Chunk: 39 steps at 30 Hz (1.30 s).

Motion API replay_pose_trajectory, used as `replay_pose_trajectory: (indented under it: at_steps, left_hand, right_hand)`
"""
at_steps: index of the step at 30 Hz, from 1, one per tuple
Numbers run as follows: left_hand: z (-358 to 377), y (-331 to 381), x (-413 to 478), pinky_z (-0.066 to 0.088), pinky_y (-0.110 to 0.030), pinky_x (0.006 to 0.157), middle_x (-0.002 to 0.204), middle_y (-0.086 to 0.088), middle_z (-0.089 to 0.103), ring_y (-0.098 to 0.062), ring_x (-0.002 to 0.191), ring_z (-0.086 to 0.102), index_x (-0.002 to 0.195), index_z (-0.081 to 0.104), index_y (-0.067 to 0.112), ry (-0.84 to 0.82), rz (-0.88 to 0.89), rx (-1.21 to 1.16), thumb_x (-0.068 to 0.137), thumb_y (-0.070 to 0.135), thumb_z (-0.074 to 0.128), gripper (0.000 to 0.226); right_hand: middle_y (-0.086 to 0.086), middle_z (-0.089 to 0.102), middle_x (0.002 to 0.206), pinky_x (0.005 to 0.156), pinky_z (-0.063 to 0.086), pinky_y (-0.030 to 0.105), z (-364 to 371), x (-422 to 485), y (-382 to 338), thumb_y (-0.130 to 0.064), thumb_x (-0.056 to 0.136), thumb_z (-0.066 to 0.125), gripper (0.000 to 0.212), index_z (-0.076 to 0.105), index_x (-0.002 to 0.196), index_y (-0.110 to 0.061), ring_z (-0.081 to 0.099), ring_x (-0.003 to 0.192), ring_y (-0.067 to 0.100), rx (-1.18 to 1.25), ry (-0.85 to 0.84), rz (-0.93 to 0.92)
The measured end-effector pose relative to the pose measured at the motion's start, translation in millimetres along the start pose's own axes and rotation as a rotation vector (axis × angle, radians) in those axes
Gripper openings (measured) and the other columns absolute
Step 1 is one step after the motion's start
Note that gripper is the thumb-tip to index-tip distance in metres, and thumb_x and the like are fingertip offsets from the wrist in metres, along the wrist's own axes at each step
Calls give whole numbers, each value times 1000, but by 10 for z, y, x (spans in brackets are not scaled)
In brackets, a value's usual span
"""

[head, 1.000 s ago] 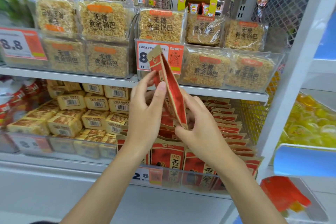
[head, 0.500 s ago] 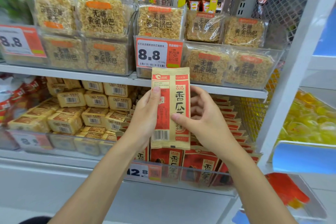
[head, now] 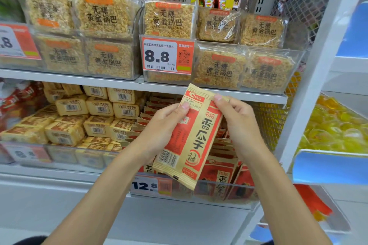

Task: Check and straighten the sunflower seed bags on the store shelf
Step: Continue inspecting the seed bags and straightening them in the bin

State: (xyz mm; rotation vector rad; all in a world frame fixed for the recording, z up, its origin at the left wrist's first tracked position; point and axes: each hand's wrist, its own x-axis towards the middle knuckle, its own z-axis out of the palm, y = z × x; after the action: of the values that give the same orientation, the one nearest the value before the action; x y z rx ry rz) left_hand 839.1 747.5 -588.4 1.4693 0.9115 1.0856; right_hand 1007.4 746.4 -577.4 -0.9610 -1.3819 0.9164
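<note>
- Gripping left edge of one sunflower seed bag (head: pixel 199 135) with left hand (head: pixel 159 131), thumb on front.
- Holding it tilted, barcode side out, above clear tray (head: pixel 209 198) at lower shelf's right end.
- Pinching top right corner with right hand (head: pixel 241 125).
- Mid-check, by the look; left to do: reseating it, squaring leaning row of bags (head: pixel 224 177).

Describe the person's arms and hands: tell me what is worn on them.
Both arms are bare as far as the frame shows: no sleeves on the left forearm or the right forearm. The left hand and right hand wear no gloves, and no watch or bracelet shows at either wrist. The visible fingernails are short.
</note>
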Motion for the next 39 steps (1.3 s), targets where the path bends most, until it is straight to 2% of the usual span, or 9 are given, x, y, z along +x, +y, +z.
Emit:
replay_pose_trajectory:
  at_steps: [5,9,11,13,17,21,28,31,39]
  left_hand:
    - [-37,52,-20,59,-35,69,92,-9,75,-22,78,73,88,78,22,-25,-159,-367,98,52,38,51]
    - [-206,41,-45,46,-60,98,133,-21,60,-40,121,59,130,64,16,-420,-291,-439,98,50,41,52]
    - [-231,56,-34,55,-47,88,123,-18,65,-32,107,65,126,66,13,-509,-308,-458,89,55,57,56]
    - [-218,106,-16,57,-29,65,101,-13,68,-21,82,63,115,72,12,-437,-300,-515,74,52,78,58]
    - [-113,202,27,54,-22,65,95,8,74,-7,79,69,119,65,27,-6,-18,164,75,53,71,51]
    - [-26,142,84,56,-29,80,111,14,62,-1,95,64,118,53,43,253,219,566,73,53,77,52]
    - [38,148,112,52,-14,77,114,17,62,7,97,63,124,51,40,150,269,383,93,32,63,34]
    - [-71,133,180,46,-22,94,110,21,63,7,104,58,114,58,37,154,170,484,104,27,41,22]
    - [-200,-22,382,44,-23,95,105,19,65,-2,108,59,94,68,36,-31,-101,774,101,7,41,40]
  right_hand:
    - [-2,63,64,43,35,16,-41,36,-23,-27,100,50,27,69,87,-14,50,52,7,192,30,3]
    - [-2,66,74,57,45,20,-64,85,-48,-33,94,51,25,70,92,-17,56,63,9,337,-45,-28]
    - [-1,67,84,75,50,26,-61,124,-54,-32,96,49,25,69,95,-16,60,77,11,357,-89,-42]
    - [1,68,95,91,49,31,-77,174,-80,-31,99,46,27,67,102,-14,61,92,13,352,-114,-50]
    - [5,70,109,94,52,33,-194,209,-195,-54,89,40,57,61,123,-13,65,109,20,333,-210,67]
    - [1,73,104,89,55,36,-252,175,-244,-23,94,60,24,61,118,-24,70,100,19,-43,-219,-62]
    - [-10,70,86,78,56,32,-373,159,-347,-7,91,66,26,65,97,-32,68,84,10,-287,-55,-382]
    - [-20,66,82,78,56,35,-508,155,-388,-5,91,66,33,64,96,-37,64,82,7,-321,46,-485]
    - [-20,70,89,77,51,31,-656,171,-24,-7,91,67,33,66,98,-39,65,86,8,-466,4,-361]
